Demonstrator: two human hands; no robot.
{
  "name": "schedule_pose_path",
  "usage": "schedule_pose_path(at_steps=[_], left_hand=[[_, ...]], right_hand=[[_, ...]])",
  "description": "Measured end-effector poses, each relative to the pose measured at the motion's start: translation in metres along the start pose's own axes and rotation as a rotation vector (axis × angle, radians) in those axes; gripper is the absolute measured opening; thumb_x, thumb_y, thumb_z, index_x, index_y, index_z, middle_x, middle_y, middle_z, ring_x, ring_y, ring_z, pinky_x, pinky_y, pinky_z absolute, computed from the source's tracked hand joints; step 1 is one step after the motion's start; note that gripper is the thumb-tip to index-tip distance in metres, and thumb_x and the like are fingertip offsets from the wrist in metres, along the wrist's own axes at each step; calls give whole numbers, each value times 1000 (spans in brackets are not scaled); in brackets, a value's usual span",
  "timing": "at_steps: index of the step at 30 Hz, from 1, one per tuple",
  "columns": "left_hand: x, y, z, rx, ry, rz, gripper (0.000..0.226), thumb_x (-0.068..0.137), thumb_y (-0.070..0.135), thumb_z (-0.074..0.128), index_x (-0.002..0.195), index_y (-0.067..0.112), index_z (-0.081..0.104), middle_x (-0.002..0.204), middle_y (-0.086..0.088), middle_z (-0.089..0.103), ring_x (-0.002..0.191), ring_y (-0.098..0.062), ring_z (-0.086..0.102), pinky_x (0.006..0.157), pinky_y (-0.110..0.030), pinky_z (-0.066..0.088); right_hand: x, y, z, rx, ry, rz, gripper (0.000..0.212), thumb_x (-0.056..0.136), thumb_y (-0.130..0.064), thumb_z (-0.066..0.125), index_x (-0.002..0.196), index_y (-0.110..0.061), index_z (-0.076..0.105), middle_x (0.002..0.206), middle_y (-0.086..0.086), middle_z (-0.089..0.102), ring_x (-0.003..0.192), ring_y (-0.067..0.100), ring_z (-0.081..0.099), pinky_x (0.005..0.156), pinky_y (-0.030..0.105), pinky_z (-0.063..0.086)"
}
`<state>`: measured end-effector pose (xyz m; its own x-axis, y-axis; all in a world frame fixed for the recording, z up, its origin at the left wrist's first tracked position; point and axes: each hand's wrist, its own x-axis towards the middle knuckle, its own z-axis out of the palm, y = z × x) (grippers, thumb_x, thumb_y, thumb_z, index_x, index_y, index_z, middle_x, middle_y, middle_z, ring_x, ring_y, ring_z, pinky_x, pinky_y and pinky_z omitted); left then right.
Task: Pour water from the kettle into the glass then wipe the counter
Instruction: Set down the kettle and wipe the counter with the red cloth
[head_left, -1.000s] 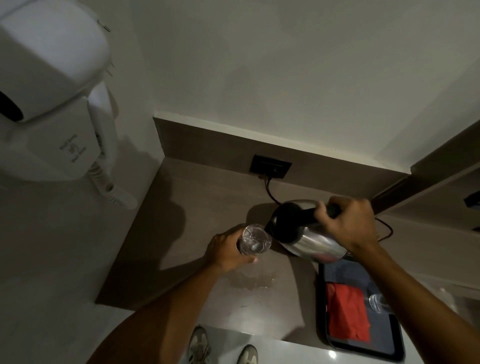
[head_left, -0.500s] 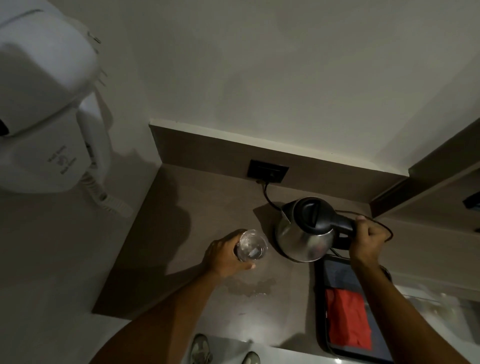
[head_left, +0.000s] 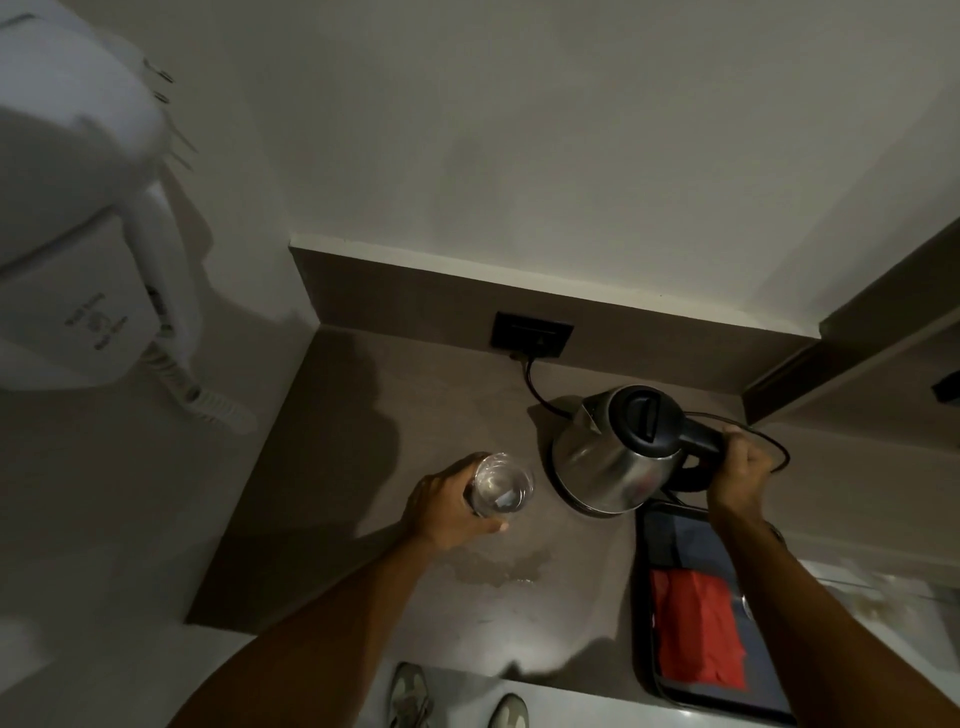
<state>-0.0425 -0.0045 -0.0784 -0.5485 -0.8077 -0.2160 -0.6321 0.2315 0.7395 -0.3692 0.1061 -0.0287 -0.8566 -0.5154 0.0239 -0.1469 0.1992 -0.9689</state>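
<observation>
**Two hands, one on the glass and one on the kettle**

Two hands are busy over the counter (head_left: 322, 467). The left hand (head_left: 441, 512) is wrapped around the glass (head_left: 501, 486), which stands left of the kettle (head_left: 618, 452). The right hand (head_left: 740, 475) grips the kettle's black handle; the steel kettle sits upright at the far side, corded to a wall socket (head_left: 532, 335). A small puddle (head_left: 506, 566) lies near the glass. At near right, a dark tray (head_left: 647, 623) holds a red cloth (head_left: 693, 629).

The tray (head_left: 647, 613) runs off the bottom edge, its right side hidden behind the right forearm (head_left: 831, 623).
</observation>
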Motion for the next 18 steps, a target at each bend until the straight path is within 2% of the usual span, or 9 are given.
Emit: schedule_pose_path(at_steps=[2, 5, 9, 12, 14, 18], left_hand=[[0, 0, 0, 0, 2, -9, 96, 48, 57, 86, 135, 41, 49, 127, 11, 67, 117, -16, 63, 96, -37, 54], [1, -1, 1, -1, -3, -9, 98, 47, 59, 86, 135, 41, 48, 126, 11, 68, 115, -16, 64, 94, -37, 55], [0, -2, 2, -6, 11, -12, 99, 45, 61, 84, 135, 43, 46, 124, 13, 68, 114, -15, 64, 92, -35, 56], [0, -3, 4, -17, 1, -13, 99, 44, 62, 84, 134, 43, 47, 124, 12, 68, 114, -15, 64, 93, -33, 55], [0, -2, 5, -27, -7, -21, 100, 44, 61, 84, 135, 44, 46, 125, 12, 68, 114, -15, 64, 93, -32, 55], [0, -1, 5, -50, -18, -33, 101, 41, 61, 81, 134, 46, 45, 125, 13, 68, 115, -15, 63, 94, -36, 54]], right_hand=[[1, 1, -1, -22, -10, -10, 37, 93, -30, 41, 62, -12, 47, 60, 8, 44, 54, 18, 42, 54, 35, 35], [2, -3, -5, -67, -75, -38, 40, 94, -37, 39, 60, -18, 46, 58, 5, 43, 46, -1, 41, 47, 20, 37], [5, -6, -7, -117, -138, -47, 44, 99, -44, 36, 67, -17, 50, 64, 4, 47, 51, 0, 43, 49, 14, 36], [1, -9, -6, -114, -149, -12, 48, 95, -58, 36, 89, -16, 59, 82, 3, 57, 72, 3, 55, 65, 18, 43], [-4, -16, -7, -88, -111, 51, 59, 89, -68, 36, 108, -15, 54, 97, 2, 58, 85, 9, 56, 73, 25, 44], [-47, -16, -22, -79, 47, 97, 74, 85, -71, 40, 134, -16, 39, 121, 2, 52, 105, 13, 52, 85, 24, 43]])
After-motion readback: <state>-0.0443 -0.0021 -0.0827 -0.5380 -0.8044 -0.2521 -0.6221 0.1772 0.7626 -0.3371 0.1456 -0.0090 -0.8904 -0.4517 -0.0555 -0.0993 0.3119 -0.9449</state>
